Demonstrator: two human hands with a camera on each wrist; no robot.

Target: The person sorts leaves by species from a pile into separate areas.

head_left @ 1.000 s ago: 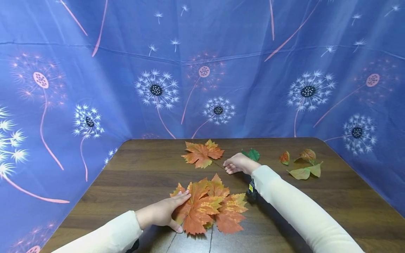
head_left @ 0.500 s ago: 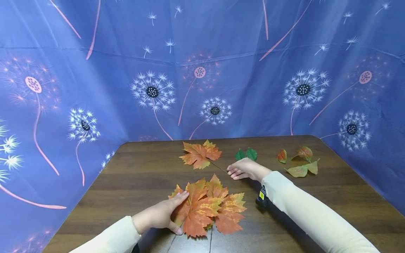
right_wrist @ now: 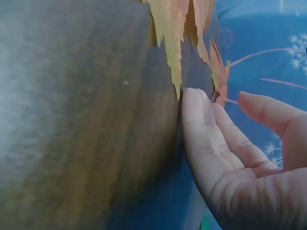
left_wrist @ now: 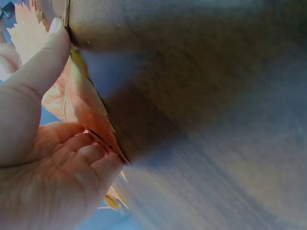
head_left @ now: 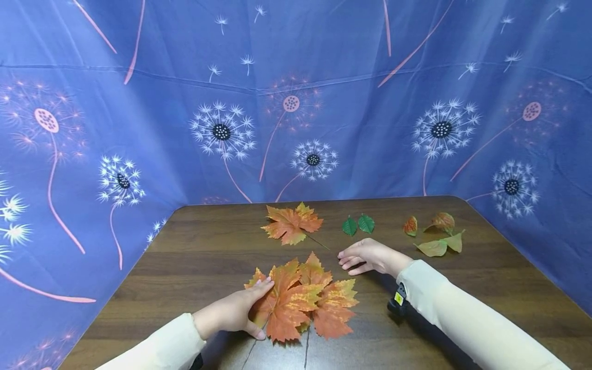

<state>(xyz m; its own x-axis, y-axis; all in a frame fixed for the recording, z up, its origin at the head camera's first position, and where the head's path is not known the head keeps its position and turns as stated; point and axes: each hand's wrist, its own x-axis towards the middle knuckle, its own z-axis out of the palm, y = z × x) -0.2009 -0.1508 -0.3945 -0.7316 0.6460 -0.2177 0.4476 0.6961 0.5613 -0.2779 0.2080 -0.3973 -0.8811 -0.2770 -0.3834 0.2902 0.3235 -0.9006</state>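
Note:
Several orange maple leaves (head_left: pixel 296 303) lie overlapped in a pile near the table's front, stems pointing toward me. My left hand (head_left: pixel 236 312) rests at the pile's left edge, its fingers over the leaf and its thumb spread toward the stem; in the left wrist view the fingertips (left_wrist: pixel 98 155) touch the leaf's edge. A separate orange maple leaf (head_left: pixel 291 224) lies farther back, its thin stem (head_left: pixel 319 242) reaching to the right. Beside that stem's end, my right hand (head_left: pixel 370 256) hovers low over the table, fingers extended and thumb apart, with nothing held.
Two small green leaves (head_left: pixel 358 224) lie behind the right hand. Farther right are a small reddish leaf (head_left: pixel 410 226), a brownish curled leaf (head_left: pixel 444 222) and pale green joined leaves (head_left: pixel 439 246). A blue dandelion-print cloth (head_left: pixel 370 128) hangs behind the wooden table (head_left: pixel 185 257).
My right hand has let go of the back maple leaf's stem and drawn right and nearer, uncovering the green leaves. The left hand stays on the pile. The view has shifted slightly.

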